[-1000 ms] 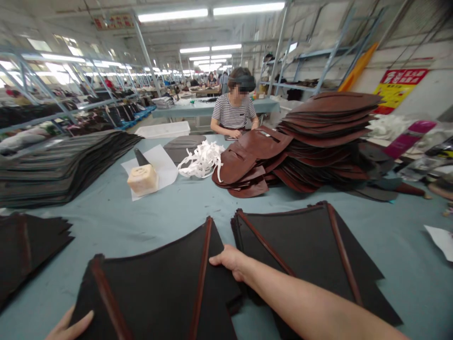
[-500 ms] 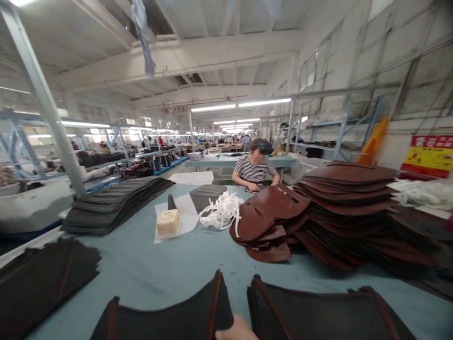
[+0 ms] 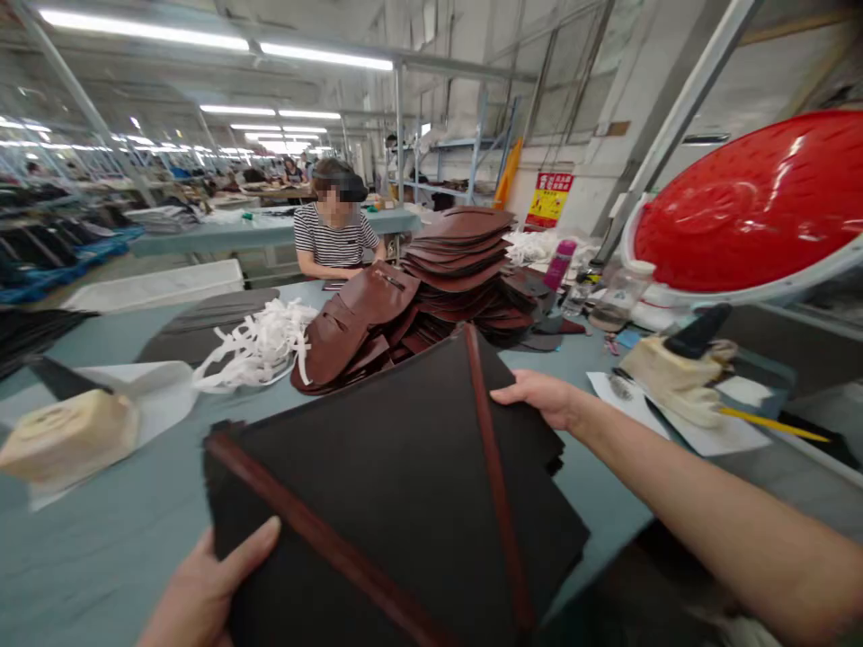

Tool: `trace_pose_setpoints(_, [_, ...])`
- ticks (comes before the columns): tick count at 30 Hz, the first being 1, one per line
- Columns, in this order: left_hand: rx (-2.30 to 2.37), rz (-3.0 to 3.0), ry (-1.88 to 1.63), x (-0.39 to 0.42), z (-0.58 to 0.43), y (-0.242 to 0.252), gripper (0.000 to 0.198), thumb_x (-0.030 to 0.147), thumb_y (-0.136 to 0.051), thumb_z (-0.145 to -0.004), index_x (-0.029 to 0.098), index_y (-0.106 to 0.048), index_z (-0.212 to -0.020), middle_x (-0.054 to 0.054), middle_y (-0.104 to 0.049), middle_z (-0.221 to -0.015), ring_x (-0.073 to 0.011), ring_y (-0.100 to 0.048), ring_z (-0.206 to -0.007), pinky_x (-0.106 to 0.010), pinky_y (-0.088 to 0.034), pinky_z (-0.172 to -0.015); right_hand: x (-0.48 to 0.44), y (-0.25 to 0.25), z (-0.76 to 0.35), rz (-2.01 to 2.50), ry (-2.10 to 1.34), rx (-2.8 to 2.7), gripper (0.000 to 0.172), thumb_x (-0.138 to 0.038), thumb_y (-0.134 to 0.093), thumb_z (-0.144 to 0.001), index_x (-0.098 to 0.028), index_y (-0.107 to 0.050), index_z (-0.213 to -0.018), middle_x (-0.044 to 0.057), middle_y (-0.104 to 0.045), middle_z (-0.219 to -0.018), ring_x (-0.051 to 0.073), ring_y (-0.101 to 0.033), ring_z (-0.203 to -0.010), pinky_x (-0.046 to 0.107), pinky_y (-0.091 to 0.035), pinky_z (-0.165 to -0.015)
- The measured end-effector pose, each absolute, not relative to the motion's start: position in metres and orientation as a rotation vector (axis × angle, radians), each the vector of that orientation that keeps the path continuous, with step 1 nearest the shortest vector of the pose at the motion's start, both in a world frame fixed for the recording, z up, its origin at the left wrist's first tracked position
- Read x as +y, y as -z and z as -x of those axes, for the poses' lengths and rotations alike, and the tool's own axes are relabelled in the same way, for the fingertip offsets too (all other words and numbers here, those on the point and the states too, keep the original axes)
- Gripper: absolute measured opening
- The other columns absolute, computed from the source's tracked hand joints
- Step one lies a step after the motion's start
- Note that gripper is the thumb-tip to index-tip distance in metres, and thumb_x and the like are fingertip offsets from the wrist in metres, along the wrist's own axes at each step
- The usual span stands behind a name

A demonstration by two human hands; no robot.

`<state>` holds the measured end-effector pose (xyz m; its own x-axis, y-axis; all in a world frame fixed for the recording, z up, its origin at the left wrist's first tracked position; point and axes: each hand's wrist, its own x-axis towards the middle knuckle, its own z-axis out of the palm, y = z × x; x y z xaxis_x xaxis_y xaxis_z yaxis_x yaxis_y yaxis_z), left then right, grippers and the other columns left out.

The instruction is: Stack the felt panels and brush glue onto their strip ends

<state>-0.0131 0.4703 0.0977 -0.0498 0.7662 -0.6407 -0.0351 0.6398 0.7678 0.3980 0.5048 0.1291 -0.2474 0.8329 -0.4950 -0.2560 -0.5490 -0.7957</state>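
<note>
A stack of dark leather panels (image 3: 397,467) with reddish-brown trim strips is lifted and tilted above the grey-blue table (image 3: 101,548). My left hand (image 3: 209,584) grips its near left edge, thumb on top. My right hand (image 3: 543,395) holds the stack's far right edge, fingers curled round it. Several panels lie together in the stack, their edges fanned at the right.
A heap of brown leather pieces (image 3: 431,288) and white strips (image 3: 260,346) lie beyond. A person in a striped shirt (image 3: 333,238) works across the table. A beige block with a dark handle (image 3: 64,431) sits left, another (image 3: 674,373) right, beside a red dome lid (image 3: 755,207).
The view swung up and then right. Both hands have picked the panel stack up off the table and turned it; the left hand, out of view half a second ago, now grips the near edge.
</note>
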Motion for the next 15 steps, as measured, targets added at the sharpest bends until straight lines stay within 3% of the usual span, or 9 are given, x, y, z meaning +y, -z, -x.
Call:
trace_pose_setpoints(4, [1.293,-0.479,-0.837,0.482,-0.062,-0.063,0.076,0.029,-0.077,-0.052,0.025,-0.043,-0.120,-0.007,-0.070,-0.090,-0.0317,-0.066,-0.080,-0.042,-0.056,-0.070,0.497,-0.074,-0.452,1.340,-1.890,-0.678,0.042,-0.019,-0.070,-0.061,-0.010,-0.058,-0.101,0.015,-0.069,-0.090,0.027,-0.067,-0.078,0.044,-0.050,-0.080])
trace_pose_setpoints(8, [1.350,-0.447,-0.806,0.484,-0.078,-0.016,0.074,0.024,-0.075,-0.059,0.025,-0.039,-0.123,-0.008,-0.068,-0.096,-0.0291,-0.066,-0.083,-0.040,-0.055,-0.073,0.495,-0.014,-0.459,1.369,-1.837,-0.639,0.056,-0.027,-0.071,-0.060,-0.014,-0.050,-0.111,0.014,-0.068,-0.096,0.027,-0.066,-0.081,0.045,-0.050,-0.080])
trace_pose_setpoints(11, [1.355,-0.442,-0.783,0.486,-0.074,-0.006,0.073,0.025,-0.076,-0.060,0.026,-0.039,-0.122,-0.009,-0.066,-0.104,-0.0305,-0.065,-0.085,-0.042,-0.055,-0.074,0.494,0.001,-0.457,1.331,-1.838,-0.630,0.061,-0.030,-0.071,-0.062,-0.017,-0.046,-0.116,0.013,-0.066,-0.101,0.027,-0.066,-0.085,0.045,-0.049,-0.082])
trace_pose_setpoints(15, [1.306,-0.486,-0.863,0.481,-0.077,-0.018,0.067,0.024,-0.075,-0.060,0.022,-0.042,-0.119,-0.012,-0.064,-0.109,-0.0306,-0.064,-0.089,-0.043,-0.054,-0.076,0.487,-0.003,-0.457,1.421,-1.855,-0.604,0.057,-0.031,-0.069,-0.066,-0.017,-0.046,-0.115,0.015,-0.067,-0.099,0.028,-0.066,-0.081,0.044,-0.051,-0.080])
